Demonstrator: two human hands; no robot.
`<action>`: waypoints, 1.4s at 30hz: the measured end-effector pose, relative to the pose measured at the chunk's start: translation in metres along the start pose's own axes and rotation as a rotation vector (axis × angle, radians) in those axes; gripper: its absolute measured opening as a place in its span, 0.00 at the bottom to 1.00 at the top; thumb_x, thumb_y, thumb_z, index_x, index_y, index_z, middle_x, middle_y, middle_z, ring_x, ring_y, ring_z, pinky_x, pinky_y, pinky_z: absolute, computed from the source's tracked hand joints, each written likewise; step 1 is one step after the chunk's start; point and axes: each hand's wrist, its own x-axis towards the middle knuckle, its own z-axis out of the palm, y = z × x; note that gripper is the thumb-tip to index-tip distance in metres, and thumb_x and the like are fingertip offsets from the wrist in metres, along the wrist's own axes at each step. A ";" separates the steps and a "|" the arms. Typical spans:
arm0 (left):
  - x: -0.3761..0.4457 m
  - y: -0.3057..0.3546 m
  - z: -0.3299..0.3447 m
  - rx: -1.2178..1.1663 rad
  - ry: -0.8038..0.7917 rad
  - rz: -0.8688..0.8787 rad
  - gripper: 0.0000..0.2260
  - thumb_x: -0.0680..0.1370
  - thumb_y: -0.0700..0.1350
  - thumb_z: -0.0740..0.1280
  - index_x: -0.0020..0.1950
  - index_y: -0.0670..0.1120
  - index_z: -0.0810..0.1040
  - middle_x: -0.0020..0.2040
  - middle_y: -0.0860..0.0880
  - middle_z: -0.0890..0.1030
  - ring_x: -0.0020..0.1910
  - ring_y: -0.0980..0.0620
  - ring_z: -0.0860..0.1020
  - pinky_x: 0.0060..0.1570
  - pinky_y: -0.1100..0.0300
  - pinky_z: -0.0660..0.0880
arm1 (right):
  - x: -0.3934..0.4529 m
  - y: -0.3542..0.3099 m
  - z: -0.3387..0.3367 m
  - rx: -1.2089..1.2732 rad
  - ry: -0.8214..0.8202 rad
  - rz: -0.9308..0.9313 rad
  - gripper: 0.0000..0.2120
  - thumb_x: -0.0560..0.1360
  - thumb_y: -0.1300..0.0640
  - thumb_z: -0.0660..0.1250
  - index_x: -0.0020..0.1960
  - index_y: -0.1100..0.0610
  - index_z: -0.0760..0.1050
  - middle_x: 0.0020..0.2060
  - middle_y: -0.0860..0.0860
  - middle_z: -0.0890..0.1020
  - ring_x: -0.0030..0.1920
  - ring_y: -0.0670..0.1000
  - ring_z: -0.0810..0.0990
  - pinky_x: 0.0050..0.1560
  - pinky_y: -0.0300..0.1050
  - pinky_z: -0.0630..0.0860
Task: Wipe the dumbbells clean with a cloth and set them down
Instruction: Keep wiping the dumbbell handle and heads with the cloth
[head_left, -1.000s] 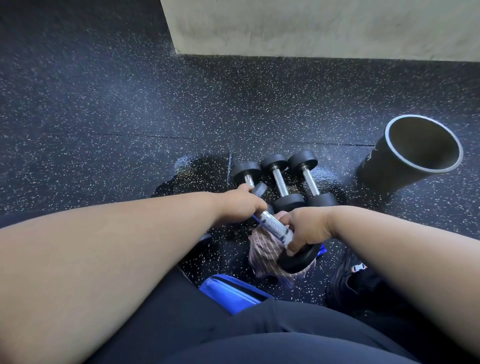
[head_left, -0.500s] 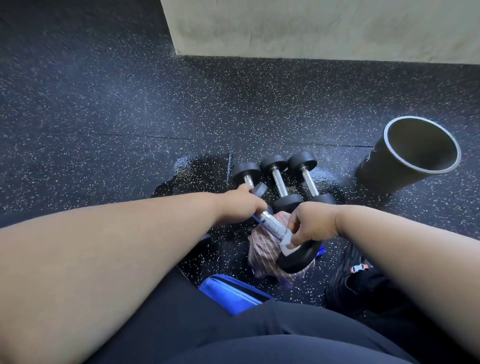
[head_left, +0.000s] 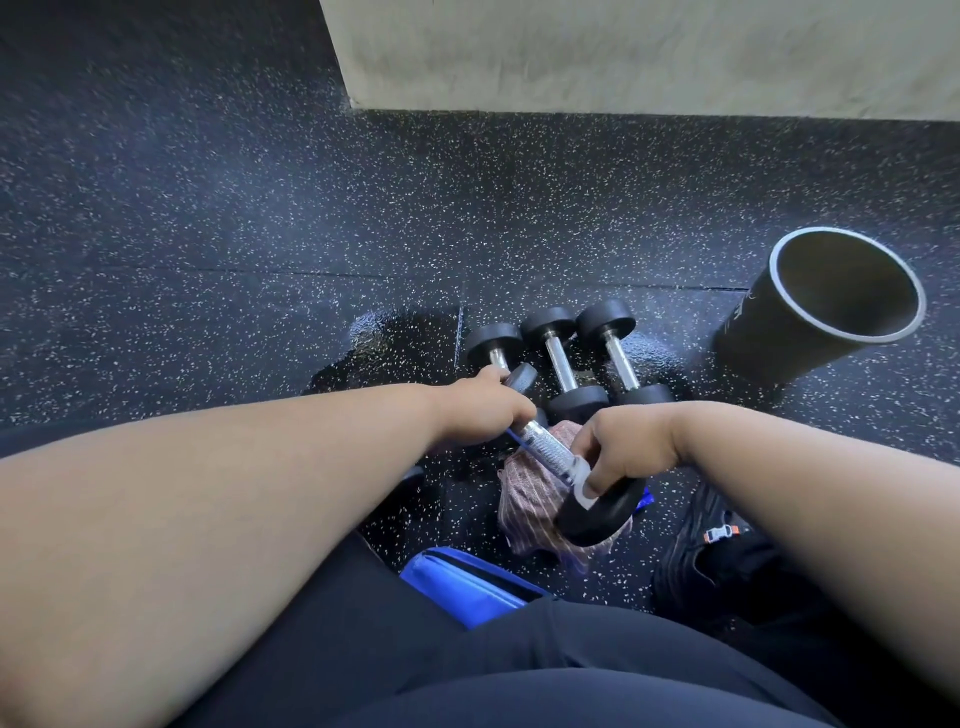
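Both hands, left (head_left: 483, 410) and right (head_left: 623, 447), clamped on dumbbell (head_left: 550, 452), cloth (head_left: 530, 499) half hidden beneath.

Black rubber floor (head_left: 208, 218) flecked with white is filling most of the frame, a wet patch (head_left: 384, 343) glistening at centre. A pale wall (head_left: 623, 52) is running across the upper right.

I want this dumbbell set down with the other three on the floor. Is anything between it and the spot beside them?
Partly. The held dumbbell hangs over the striped cloth, just short of the row of dumbbells. The left hand covers the row's left end; the wet floor to its left looks bare.
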 end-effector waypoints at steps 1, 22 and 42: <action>0.000 0.000 0.000 0.006 0.004 0.000 0.42 0.66 0.54 0.70 0.80 0.54 0.65 0.60 0.43 0.78 0.49 0.46 0.75 0.44 0.51 0.69 | 0.000 0.002 -0.002 0.017 -0.024 -0.012 0.09 0.70 0.51 0.80 0.46 0.53 0.84 0.39 0.48 0.87 0.37 0.45 0.80 0.47 0.42 0.79; -0.004 0.003 0.002 -0.026 0.025 0.004 0.44 0.64 0.53 0.70 0.81 0.54 0.66 0.58 0.44 0.78 0.48 0.47 0.75 0.42 0.52 0.69 | 0.014 -0.041 0.046 -0.495 0.439 0.188 0.12 0.70 0.44 0.70 0.49 0.49 0.77 0.35 0.46 0.79 0.32 0.51 0.76 0.32 0.43 0.68; -0.001 0.001 0.002 0.023 0.037 0.009 0.47 0.64 0.55 0.70 0.84 0.54 0.63 0.69 0.41 0.77 0.64 0.42 0.77 0.50 0.51 0.71 | 0.011 -0.013 0.001 -0.178 0.003 -0.087 0.34 0.63 0.47 0.83 0.66 0.43 0.75 0.58 0.44 0.83 0.57 0.51 0.82 0.63 0.49 0.77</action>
